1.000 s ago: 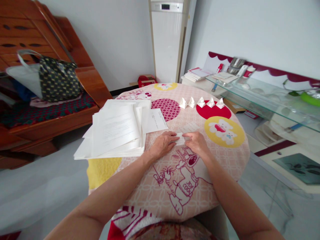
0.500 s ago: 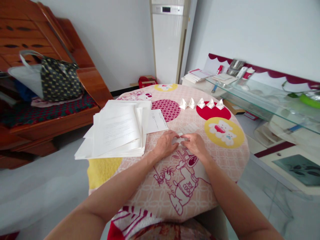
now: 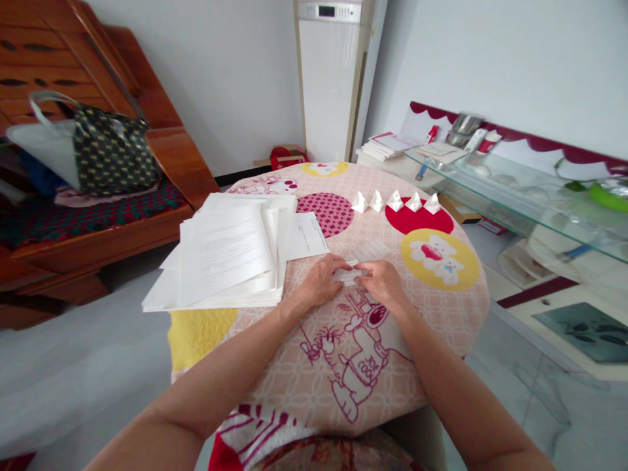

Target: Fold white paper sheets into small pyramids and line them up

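A small folded piece of white paper lies on the tablecloth between my two hands. My left hand holds its left side, fingers bent and closed on it. From the right, my right hand pinches the opposite edge with thumb and forefinger. My fingers partly cover the paper, so its exact fold is hidden. Beyond my hands, several small pointed folded-paper shapes stand in a row. To the left rests a stack of white paper sheets, some printed, with a smaller printed sheet sticking out on its right.
A patterned cloth covers the round table. On the right is a glass shelf holding metal containers and other items. A wooden bench with a dotted bag stands at left. Behind the table rises a white floor-standing air conditioner.
Both hands stay in nearly the same place on the folded paper, with slightly more of it showing between them. The view has shifted a little.
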A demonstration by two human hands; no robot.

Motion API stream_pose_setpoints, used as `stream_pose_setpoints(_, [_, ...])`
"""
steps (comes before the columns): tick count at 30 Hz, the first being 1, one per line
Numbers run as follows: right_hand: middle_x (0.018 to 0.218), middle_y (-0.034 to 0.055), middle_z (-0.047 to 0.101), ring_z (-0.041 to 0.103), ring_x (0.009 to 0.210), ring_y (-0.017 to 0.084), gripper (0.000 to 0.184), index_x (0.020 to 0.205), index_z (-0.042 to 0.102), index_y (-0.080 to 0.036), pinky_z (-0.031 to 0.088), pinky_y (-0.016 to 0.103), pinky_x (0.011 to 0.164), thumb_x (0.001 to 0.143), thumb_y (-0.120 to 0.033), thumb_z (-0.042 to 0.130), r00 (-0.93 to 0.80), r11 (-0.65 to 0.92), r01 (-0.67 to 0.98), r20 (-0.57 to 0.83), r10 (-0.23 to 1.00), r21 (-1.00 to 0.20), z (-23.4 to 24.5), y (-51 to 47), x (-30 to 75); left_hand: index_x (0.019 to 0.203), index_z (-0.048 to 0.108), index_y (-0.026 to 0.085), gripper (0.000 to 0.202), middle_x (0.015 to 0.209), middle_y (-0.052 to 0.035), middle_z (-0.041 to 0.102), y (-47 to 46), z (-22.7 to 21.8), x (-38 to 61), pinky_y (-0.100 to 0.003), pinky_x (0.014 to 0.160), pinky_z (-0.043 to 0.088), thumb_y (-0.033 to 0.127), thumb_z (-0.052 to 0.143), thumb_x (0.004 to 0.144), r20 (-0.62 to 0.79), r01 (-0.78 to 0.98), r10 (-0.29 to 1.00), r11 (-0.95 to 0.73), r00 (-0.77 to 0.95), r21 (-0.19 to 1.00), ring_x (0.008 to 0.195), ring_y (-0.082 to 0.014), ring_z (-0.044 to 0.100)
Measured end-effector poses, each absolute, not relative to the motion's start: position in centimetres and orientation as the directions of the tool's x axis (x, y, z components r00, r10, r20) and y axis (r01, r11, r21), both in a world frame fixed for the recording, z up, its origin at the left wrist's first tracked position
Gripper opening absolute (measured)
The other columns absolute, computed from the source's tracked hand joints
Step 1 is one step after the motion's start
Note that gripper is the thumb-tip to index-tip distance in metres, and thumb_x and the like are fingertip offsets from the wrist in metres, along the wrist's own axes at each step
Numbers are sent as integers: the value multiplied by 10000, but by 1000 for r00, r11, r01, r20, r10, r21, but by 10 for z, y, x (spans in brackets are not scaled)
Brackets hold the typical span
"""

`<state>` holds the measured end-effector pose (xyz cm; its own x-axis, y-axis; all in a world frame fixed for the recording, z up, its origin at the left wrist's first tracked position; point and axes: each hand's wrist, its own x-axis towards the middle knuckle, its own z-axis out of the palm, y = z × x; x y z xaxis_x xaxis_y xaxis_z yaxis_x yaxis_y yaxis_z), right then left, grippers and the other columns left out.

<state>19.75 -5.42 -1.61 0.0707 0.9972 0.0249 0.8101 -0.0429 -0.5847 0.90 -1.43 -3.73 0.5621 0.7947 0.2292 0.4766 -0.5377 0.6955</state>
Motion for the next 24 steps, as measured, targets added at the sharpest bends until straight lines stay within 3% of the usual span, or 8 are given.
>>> stream_pose_setpoints(8, [834, 71, 787, 687, 746, 206, 350, 1124, 821, -202, 458, 290, 677, 784, -207, 740, 70, -64, 811, -12, 997, -581, -15, -54, 199, 1288, 698, 259, 711, 1423, -66, 601, 6, -42, -14, -508, 1143, 453, -8, 539, 649, 177, 410, 657, -634, 733, 655, 1309, -276, 570])
stream_pose_setpoints(12, [795, 57, 774, 671, 717, 194, 418, 1178, 798, -192, 461, 279, 659, 765, -196, 733, 86, -84, 769, -27, 996, -634, -15, -54, 201, 1312, 678, 273, 761, 1466, -49, 589, 11, -42, -23, -532, 1178, 411, -17, 506, 630, 187, 325, 583, -659, 791, 679, 1364, -279, 535])
stream_pose_setpoints(17, [685, 38, 723, 622, 603, 164, 421, 1196, 774, -145, 425, 252, 560, 790, -204, 682, 97, -128, 668, -85, 992, -733, -17, -52, 205, 1271, 674, 206, 563, 1270, -74, 698, 1, -35, -18, -429, 1052, 540, 28, 480, 774, 270, 283, 740, -527, 616, 801, 1170, -205, 667])
stream_pose_setpoints(20, [593, 4, 659, 576, 529, 140, 349, 1095, 787, -135, 393, 238, 512, 774, -204, 669, 106, -145, 585, -102, 989, -798, -18, -51, 205, 1328, 634, 207, 473, 1308, -88, 684, -7, -28, -13, -438, 1056, 537, 150, 612, 859, 301, 361, 781, -544, 546, 757, 1180, -231, 659])
stream_pose_setpoints(24, [544, -31, 602, 542, 483, 125, 268, 955, 762, -139, 383, 227, 477, 718, -232, 677, 121, -133, 456, -87, 989, -880, -18, -55, 203, 1385, 580, 217, 568, 1388, -103, 644, -12, -26, -8, -486, 1130, 475, 191, 727, 837, 321, 446, 755, -614, 572, 651, 1276, -270, 610])
